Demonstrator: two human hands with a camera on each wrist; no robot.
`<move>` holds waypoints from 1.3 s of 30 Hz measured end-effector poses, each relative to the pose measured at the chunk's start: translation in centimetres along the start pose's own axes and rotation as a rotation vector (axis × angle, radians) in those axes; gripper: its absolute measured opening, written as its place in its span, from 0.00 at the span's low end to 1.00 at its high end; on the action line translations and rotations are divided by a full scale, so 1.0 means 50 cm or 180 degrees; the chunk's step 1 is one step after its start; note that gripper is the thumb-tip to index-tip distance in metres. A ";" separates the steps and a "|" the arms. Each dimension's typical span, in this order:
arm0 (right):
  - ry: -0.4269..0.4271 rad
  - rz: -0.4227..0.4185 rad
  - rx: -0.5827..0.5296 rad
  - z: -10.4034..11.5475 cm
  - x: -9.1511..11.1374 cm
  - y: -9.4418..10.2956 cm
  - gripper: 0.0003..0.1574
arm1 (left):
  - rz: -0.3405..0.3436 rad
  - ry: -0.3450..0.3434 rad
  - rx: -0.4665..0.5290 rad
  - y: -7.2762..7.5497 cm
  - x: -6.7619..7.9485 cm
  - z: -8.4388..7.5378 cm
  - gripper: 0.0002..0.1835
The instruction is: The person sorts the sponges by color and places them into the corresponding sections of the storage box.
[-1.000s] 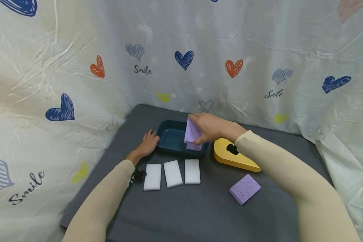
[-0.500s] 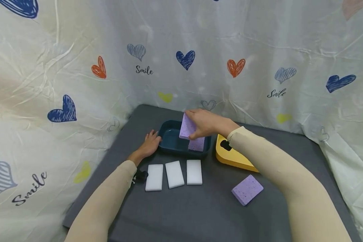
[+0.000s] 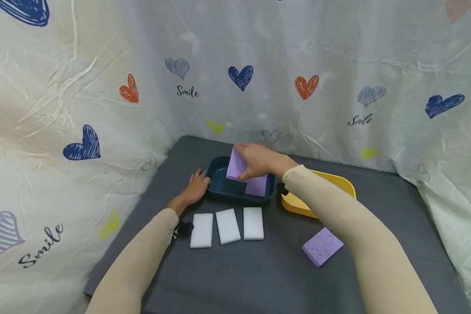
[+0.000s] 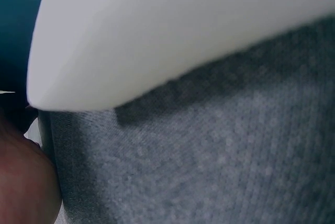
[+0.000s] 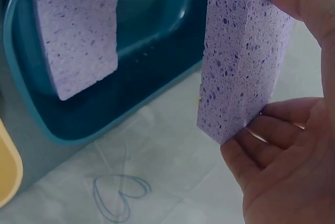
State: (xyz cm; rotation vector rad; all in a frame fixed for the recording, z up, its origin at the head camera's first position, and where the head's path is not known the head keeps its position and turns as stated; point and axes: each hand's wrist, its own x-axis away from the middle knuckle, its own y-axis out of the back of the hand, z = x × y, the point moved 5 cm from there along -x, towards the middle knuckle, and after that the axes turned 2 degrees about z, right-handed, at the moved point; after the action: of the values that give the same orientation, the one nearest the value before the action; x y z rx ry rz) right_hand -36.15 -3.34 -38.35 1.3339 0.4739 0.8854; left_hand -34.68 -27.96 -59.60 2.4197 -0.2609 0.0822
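My right hand (image 3: 261,159) pinches a purple sponge (image 3: 235,165) by its edges, thumb on one side and fingers on the other. In the right wrist view this sponge (image 5: 241,56) stands on edge, above the dish. A second purple sponge (image 3: 256,186) lies in the right end of the dark teal dish (image 3: 223,187). My left hand (image 3: 194,188) rests against the dish's left rim with fingers extended. In the left wrist view a blurred white block (image 4: 136,35) hides most of the work.
Three white blocks (image 3: 228,226) lie in a row in front of the dish. Another purple sponge (image 3: 322,247) lies at the right on the grey table (image 3: 267,279). A yellow tray (image 3: 337,181) sits partly under my right forearm. A patterned curtain (image 3: 204,39) hangs behind.
My right hand has carried its sponge leftward over the dish, showing more of the sponge lying there and more of the yellow tray. The left hand stays at the rim.
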 end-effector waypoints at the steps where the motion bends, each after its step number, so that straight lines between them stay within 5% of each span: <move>1: 0.0002 0.0002 -0.0007 -0.001 -0.004 -0.003 0.69 | -0.0006 0.0007 0.0015 0.001 0.000 0.001 0.50; 22: -0.0057 0.0128 -0.0084 0.005 -0.080 -0.115 0.69 | -0.0076 0.0130 0.0179 -0.004 0.007 0.015 0.45; 39: -0.0244 0.0204 -0.0114 -0.018 -0.088 -0.178 0.63 | -0.0045 0.0134 0.0073 0.001 0.004 -0.008 0.47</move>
State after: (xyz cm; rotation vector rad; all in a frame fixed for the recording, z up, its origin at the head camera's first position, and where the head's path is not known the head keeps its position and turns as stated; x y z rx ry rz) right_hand -37.00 -6.08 -47.90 1.3513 0.3560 0.8882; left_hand -34.50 -27.77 -59.24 2.4394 -0.2248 0.1304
